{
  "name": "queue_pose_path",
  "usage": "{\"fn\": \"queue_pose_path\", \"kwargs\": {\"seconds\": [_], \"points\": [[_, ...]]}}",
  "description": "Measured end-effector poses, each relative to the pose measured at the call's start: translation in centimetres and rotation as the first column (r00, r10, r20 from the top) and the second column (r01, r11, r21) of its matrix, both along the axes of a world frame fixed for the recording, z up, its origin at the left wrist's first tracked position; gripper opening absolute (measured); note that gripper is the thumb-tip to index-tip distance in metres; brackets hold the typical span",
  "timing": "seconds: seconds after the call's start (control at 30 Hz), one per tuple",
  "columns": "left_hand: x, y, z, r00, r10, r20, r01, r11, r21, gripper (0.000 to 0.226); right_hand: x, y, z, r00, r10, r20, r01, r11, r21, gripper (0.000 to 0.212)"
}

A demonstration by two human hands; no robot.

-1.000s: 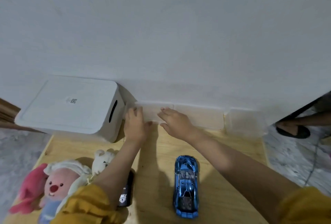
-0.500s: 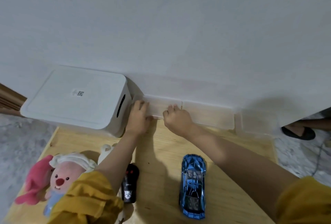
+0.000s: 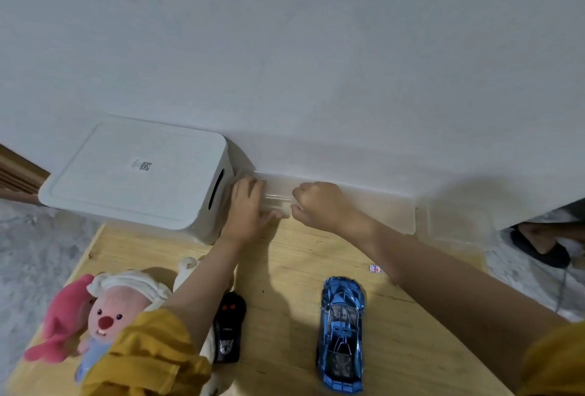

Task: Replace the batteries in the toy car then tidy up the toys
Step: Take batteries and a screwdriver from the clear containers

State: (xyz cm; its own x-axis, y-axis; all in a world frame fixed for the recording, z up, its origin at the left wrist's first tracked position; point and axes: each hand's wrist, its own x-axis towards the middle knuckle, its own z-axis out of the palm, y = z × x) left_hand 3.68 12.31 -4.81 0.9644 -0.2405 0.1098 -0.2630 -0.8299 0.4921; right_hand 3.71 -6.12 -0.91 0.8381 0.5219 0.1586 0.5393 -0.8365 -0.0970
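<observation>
The toy car (image 3: 341, 334) looks glossy, chrome-like blue; the table (image 3: 285, 269) is pale matt wood, the storage box (image 3: 136, 174) smooth white plastic, the pink plush (image 3: 104, 316) fuzzy cloth.

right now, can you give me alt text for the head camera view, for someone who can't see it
Both hands, left hand and right hand, grip a clear plastic box against a white wall, at the far edge of a wooden table. Nearer the camera lie a blue toy car, a black remote and a pink plush toy; a white lidded bin stands at the left.
</observation>
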Motion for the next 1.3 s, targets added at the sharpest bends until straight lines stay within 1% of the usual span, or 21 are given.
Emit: {"fn": "queue_pose_path", "kwargs": {"seconds": [0.07,0.17,0.23,0.3,0.37,0.43,0.5,0.57,0.63,0.7,0.77,0.8,0.87,0.9,0.97,1.03,1.17,1.23,1.3], "points": [[-0.1,-0.2,0.1,0.996,-0.052,0.065,0.049,0.997,0.055,0.082,0.3,-0.5,-0.1,0.998,-0.044,-0.035,0.047,0.996,0.08,0.021],[-0.3,-0.6,0.4,0.996,0.009,0.086,-0.013,0.999,0.043,0.09,0.4,-1.1,-0.1,0.996,-0.093,-0.009,0.093,0.984,0.151,0.023],[-0.5,-0.8,0.6,0.994,0.035,0.105,-0.039,0.999,0.035,0.093,0.4,-1.5,0.0,0.989,-0.1,0.112,0.08,0.982,0.173,0.022],[-0.6,-0.8,0.6,0.99,0.036,0.134,-0.039,0.999,0.021,0.095,0.6,-1.8,0.1,0.96,-0.14,0.241,0.085,0.971,0.223,0.022],[-0.8,-0.7,0.8,0.987,0.051,0.154,-0.049,0.999,-0.015,0.099,0.7,-1.9,0.5,0.926,-0.218,0.309,0.121,0.944,0.307,0.023],[-0.8,-0.6,0.7,0.985,0.051,0.162,-0.049,0.999,-0.016,0.104,0.8,-1.8,0.7,0.904,-0.316,0.287,0.183,0.895,0.407,0.024],[-0.8,-0.5,0.7,0.988,0.035,0.151,-0.04,0.999,0.026,0.107,0.8,-1.7,0.6,0.904,-0.385,0.187,0.249,0.828,0.502,0.024],[-0.6,-0.4,0.9,0.991,0.02,0.131,-0.03,0.996,0.078,0.109,0.7,-1.5,0.2,0.905,-0.412,0.11,0.282,0.771,0.571,0.022],[-0.4,-0.4,1.1,0.992,0.005,0.126,-0.019,0.994,0.111,0.112,0.2,-1.3,-0.4,0.91,-0.399,0.117,0.253,0.755,0.605,0.019],[-0.1,-0.5,1.3,0.991,0.003,0.134,-0.019,0.993,0.118,0.117,-0.5,-0.9,-1.4,0.931,-0.338,0.137,0.202,0.791,0.578,0.016],[0.1,-0.5,1.4,0.99,0.009,0.139,-0.026,0.992,0.12,0.121,-0.9,-0.7,-2.2,0.952,-0.296,0.083,0.214,0.832,0.512,0.011],[0.2,-0.5,1.4,0.99,0.012,0.14,-0.029,0.992,0.124,0.123,-0.8,-0.7,-2.5,0.956,-0.293,0.022,0.249,0.849,0.466,0.01],[0.4,-0.5,1.5,0.989,0.017,0.144,-0.036,0.99,0.135,0.126,-0.2,-0.4,-2.7,0.937,-0.322,-0.138,0.35,0.877,0.328,0.018],[0.4,-0.5,1.5,0.989,0.018,0.146,-0.038,0.99,0.136,0.127,0.2,-0.3,-2.8,0.912,-0.354,-0.209,0.399,0.883,0.248,0.021],[0.4,-0.5,1.5,0.989,0.016,0.15,-0.035,0.992,0.124,0.126,0.9,0.0,-2.9,0.856,-0.423,-0.297,0.474,0.872,0.126,0.023],[0.4,-0.4,1.4,0.988,0.012,0.151,-0.029,0.994,0.109,0.124,1.3,0.3,-2.9,0.817,-0.473,-0.329,0.514,0.856,0.048,0.021],[0.7,-0.3,1.3,0.991,-0.011,0.133,-0.001,0.996,0.092,0.119,1.7,1.1,-2.4,0.787,-0.526,-0.323,0.528,0.845,-0.09,0.012],[0.8,-0.3,1.2,0.99,-0.024,0.142,0.011,0.996,0.09,0.12,1.8,1.4,-2.2,0.772,-0.554,-0.313,0.542,0.83,-0.131,0.017],[0.9,-0.2,1.1,0.989,-0.03,0.147,0.016,0.996,0.092,0.119,1.9,1.6,-2.3,0.765,-0.562,-0.315,0.551,0.824,-0.133,0.024]]}}
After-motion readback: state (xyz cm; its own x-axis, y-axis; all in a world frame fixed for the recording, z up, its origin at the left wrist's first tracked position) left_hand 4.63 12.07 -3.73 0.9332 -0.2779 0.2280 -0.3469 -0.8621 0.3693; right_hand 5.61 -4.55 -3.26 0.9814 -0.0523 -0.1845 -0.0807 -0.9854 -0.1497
